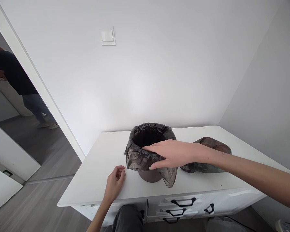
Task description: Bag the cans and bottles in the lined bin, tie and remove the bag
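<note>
A brown bin (150,176) stands on the white dresser top, lined with a thin black bin bag (140,159). The bag's edge is folded outward over the rim, and a loose corner hangs down in front. My right hand (171,153) reaches in from the right and lies flat across the bag at the near rim, fingers stretched and thumb apart lower on the fold. Beside the bin, at its left, my left hand (116,181) rests near the dresser top with its fingers curled in; nothing shows in them.
Behind my right forearm lies another dark, see-through bag (214,145) with something reddish-brown in it. Drawers with black handles (183,202) face me below. A light switch (108,36) is on the wall. Through the doorway at left stands a person (16,74).
</note>
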A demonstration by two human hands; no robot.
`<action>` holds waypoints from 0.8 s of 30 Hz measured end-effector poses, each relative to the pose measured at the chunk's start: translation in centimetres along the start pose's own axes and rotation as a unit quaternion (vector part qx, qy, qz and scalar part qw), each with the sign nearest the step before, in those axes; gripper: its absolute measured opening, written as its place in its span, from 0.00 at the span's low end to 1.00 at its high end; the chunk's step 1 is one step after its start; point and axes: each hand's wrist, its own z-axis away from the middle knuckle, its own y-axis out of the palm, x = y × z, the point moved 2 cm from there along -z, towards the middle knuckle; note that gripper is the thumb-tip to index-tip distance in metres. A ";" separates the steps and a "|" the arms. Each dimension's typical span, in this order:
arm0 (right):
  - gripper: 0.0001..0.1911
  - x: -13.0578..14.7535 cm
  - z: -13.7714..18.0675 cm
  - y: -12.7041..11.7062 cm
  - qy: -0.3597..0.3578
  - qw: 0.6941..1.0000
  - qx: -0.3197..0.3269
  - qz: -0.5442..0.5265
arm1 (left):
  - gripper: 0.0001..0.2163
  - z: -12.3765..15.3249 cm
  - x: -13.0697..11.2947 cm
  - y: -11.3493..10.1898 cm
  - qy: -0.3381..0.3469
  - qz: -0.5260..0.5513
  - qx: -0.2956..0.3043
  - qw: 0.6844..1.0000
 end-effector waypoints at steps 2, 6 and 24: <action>0.25 -0.4 0.1 0.2 -0.016 0.998 0.005 0.062 | 0.17 0.0 0.1 0.0 0.001 0.000 -0.002 1.000; 0.18 -1.7 -0.1 0.4 -0.009 0.988 0.013 0.153 | 0.16 -0.1 0.6 0.1 0.005 -0.001 0.002 1.000; 0.19 -15.1 1.5 -8.0 0.186 0.959 -0.059 0.205 | 0.15 -0.1 1.2 0.2 -0.001 -0.029 0.004 1.000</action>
